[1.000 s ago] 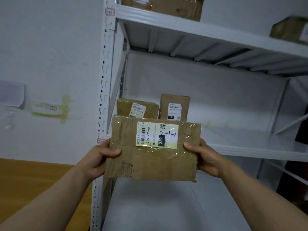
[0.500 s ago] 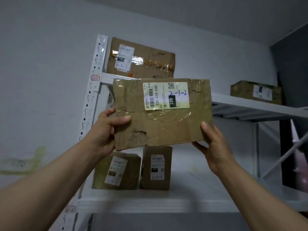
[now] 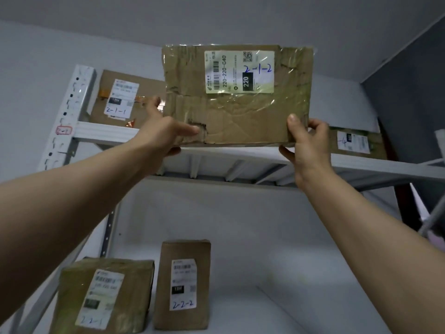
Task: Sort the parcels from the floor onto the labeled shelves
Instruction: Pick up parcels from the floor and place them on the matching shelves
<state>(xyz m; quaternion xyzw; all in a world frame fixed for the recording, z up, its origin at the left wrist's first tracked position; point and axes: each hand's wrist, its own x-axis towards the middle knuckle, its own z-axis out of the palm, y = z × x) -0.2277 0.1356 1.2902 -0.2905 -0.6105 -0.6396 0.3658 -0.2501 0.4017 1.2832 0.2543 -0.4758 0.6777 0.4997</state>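
Head view: parcel risen to top shelf.

Left hand raised, gripping, right hand raised, gripping

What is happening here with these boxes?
A person is sorting parcels onto a shelf rack. The left hand and right hand grip the lower corners of a parcel marked 2-1-2. They hold it up at the top shelf, to the right of the 2-1-1 parcel that stands there. It seems not yet set down. On the shelf below stand the 2-2-1 parcel and the 2-2-2 parcel.
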